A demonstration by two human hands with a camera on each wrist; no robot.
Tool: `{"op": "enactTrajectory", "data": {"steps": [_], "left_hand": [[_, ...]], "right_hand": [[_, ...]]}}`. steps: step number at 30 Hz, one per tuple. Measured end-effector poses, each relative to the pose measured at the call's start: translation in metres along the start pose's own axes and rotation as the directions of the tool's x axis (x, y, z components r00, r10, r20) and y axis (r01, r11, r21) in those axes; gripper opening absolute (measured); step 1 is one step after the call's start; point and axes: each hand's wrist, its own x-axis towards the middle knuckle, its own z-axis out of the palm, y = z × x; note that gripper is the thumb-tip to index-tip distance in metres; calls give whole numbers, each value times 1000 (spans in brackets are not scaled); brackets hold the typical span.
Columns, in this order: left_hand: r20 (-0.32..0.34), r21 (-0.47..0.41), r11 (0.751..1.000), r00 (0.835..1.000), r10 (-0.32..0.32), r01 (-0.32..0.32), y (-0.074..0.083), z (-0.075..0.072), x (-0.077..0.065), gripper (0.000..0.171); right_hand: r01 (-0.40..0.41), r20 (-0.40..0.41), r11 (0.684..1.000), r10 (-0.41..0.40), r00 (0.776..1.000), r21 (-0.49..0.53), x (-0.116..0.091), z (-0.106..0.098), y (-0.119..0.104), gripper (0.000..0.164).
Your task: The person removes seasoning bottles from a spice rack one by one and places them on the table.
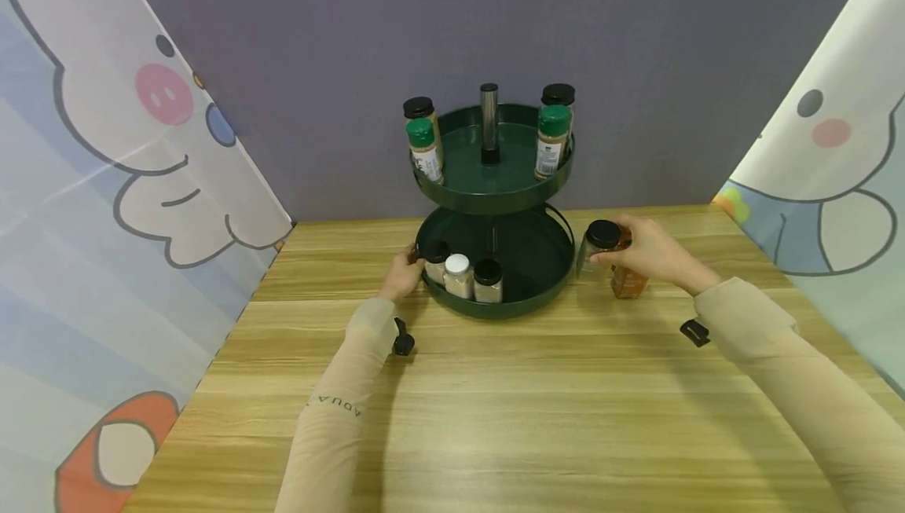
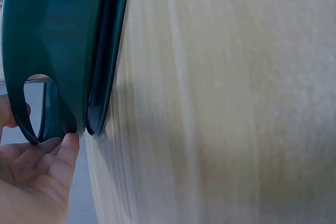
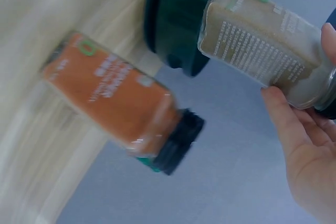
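Right hand [image 1: 652,252], head view: curls round one black-lidded jar [image 1: 594,255], just right of the lower tray [image 1: 533,258].
Left hand [image 1: 401,277], head view: grips that tray's left edge.
Lower tray, head view: three jars, two dark-lidded [image 1: 488,283] and one white-lidded [image 1: 458,279].
Upper tray [image 1: 488,203], head view: four bottles, two black-capped [image 1: 419,108] and two green-capped [image 1: 553,140].
Orange jar [image 1: 628,283], head view: one, on the table [image 1: 509,419], partly behind the right hand.
Handle [image 2: 29,121], left wrist view: one, between thumb and fingers.
Jars, right wrist view: two, held one apart from the orange.
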Motion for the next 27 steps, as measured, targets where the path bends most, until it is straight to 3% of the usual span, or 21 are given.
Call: {"op": "enactTrajectory", "data": {"steps": [8, 14, 21, 27], "left_hand": [[22, 37, 999, 1000, 2, -3, 5, -2, -3, 54], [16, 29, 999, 1000, 13, -13, 6, -2, 0, 53], [16, 43, 999, 1000, 22, -23, 5, 0, 2, 53], [9, 34, 999, 1000, 5, -5, 4, 0, -2, 53]], "right_hand": [[-25, 8, 1000, 24, 1000, 19, -13, 9, 21, 77], [-12, 4, 999, 12, 1000, 34, -20, 15, 30, 66], [-54, 38, 999, 53, 998, 9, -29, 21, 37, 88], [-29, 7, 999, 29, 1000, 22, -33, 30, 48, 72]]}}
